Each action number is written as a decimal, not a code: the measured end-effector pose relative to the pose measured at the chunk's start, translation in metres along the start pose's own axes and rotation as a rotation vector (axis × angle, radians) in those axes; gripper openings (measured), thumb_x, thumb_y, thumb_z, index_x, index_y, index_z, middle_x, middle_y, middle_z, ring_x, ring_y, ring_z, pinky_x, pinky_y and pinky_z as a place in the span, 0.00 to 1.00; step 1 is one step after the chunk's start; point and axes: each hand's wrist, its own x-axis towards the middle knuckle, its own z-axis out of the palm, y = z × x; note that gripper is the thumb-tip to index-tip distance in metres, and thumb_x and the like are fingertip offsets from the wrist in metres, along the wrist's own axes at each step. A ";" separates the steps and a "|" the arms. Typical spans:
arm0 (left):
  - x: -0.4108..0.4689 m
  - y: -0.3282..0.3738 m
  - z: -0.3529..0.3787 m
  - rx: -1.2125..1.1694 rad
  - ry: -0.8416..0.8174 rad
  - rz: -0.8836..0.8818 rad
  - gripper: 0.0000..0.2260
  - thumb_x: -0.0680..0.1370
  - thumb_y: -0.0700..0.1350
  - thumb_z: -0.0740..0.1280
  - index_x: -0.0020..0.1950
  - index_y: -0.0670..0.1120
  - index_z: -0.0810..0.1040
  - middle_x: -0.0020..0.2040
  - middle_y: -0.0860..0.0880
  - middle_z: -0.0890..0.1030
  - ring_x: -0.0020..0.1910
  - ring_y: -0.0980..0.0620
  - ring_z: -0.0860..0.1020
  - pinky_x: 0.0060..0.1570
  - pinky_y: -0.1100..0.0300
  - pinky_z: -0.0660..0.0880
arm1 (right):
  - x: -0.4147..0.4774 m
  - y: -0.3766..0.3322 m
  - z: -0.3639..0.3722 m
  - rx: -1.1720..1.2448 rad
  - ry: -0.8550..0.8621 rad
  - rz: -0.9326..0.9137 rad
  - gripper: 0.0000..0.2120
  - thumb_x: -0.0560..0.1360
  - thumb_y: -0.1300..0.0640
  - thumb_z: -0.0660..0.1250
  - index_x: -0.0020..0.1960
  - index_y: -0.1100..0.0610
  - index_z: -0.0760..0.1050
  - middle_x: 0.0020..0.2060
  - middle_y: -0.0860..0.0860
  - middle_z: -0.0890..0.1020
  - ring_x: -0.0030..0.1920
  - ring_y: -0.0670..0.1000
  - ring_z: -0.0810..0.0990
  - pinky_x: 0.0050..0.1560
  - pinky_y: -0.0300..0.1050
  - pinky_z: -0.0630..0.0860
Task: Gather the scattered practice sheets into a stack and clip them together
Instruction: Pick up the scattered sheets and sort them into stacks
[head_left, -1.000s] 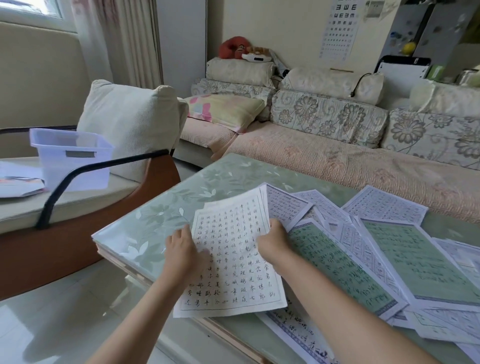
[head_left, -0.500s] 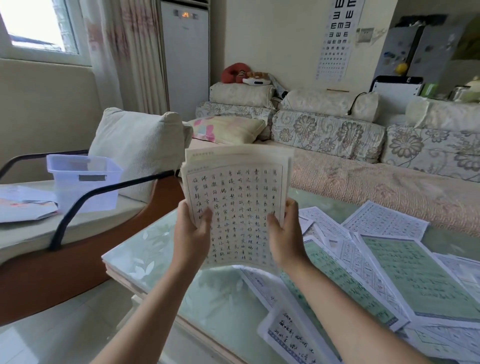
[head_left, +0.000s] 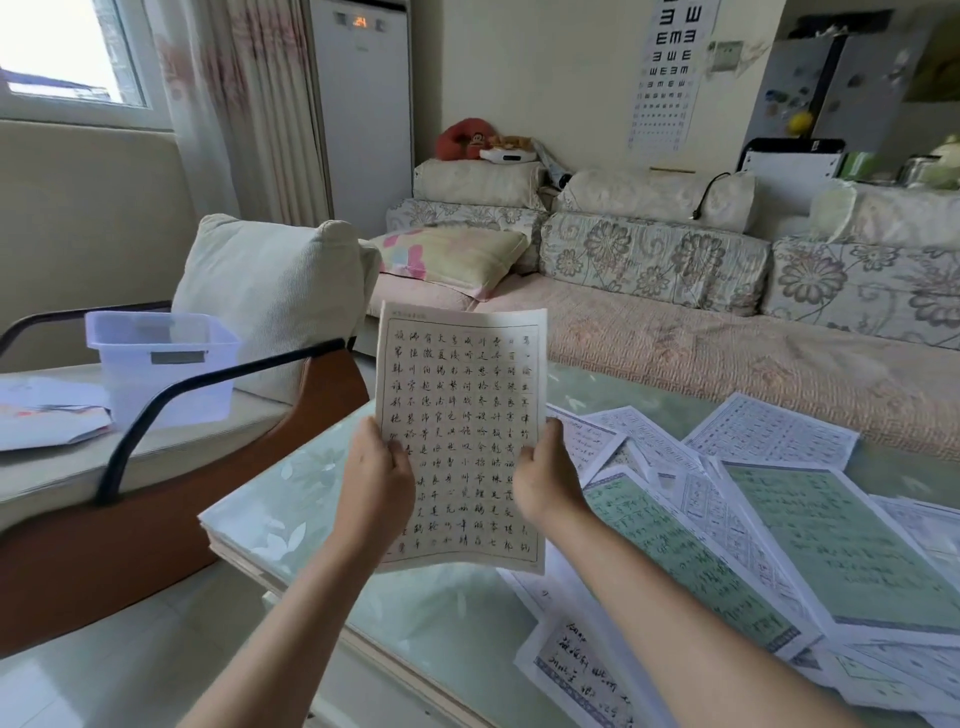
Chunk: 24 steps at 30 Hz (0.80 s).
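A small stack of white practice sheets (head_left: 462, 405) with black handwritten characters stands upright above the table. My left hand (head_left: 376, 480) grips its left edge and my right hand (head_left: 545, 475) grips its right edge, thumbs on the front page. Its lower edge hangs just over the glass table (head_left: 291, 499). Several more practice sheets lie scattered and overlapping on the table to the right, among them a green-gridded sheet (head_left: 831, 540), another green sheet (head_left: 675, 551) and a white sheet with large writing (head_left: 576, 670) near the front edge. No clip is in view.
A clear plastic bin (head_left: 161, 364) and some papers (head_left: 47, 415) sit on a side seat at the left, behind a black armrest (head_left: 208, 384) and a cream cushion (head_left: 270, 291). A floral sofa (head_left: 675, 322) runs behind the table.
Both hands lifted the white stack off the table and stood it upright. Since half a second ago its fanned top edges have come together into one squared edge.
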 end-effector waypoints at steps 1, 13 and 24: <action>0.002 -0.002 -0.006 0.035 0.010 -0.007 0.05 0.81 0.39 0.53 0.48 0.47 0.64 0.45 0.52 0.69 0.42 0.54 0.71 0.38 0.58 0.69 | 0.003 -0.003 0.006 -0.054 -0.050 0.030 0.16 0.81 0.61 0.52 0.67 0.60 0.57 0.48 0.54 0.72 0.48 0.57 0.76 0.38 0.45 0.67; -0.006 -0.097 -0.028 0.685 -0.234 -0.322 0.15 0.76 0.41 0.58 0.63 0.43 0.67 0.58 0.44 0.67 0.57 0.45 0.68 0.58 0.51 0.70 | 0.004 0.005 0.096 -0.389 -0.235 0.043 0.14 0.74 0.64 0.59 0.58 0.59 0.72 0.54 0.55 0.80 0.49 0.55 0.80 0.46 0.51 0.80; 0.001 -0.049 0.015 0.702 -0.233 0.016 0.23 0.80 0.51 0.60 0.74 0.46 0.65 0.72 0.44 0.67 0.70 0.43 0.63 0.68 0.48 0.64 | 0.011 0.034 0.018 -0.661 -0.300 -0.104 0.25 0.79 0.46 0.60 0.74 0.52 0.65 0.69 0.54 0.66 0.67 0.57 0.69 0.64 0.52 0.70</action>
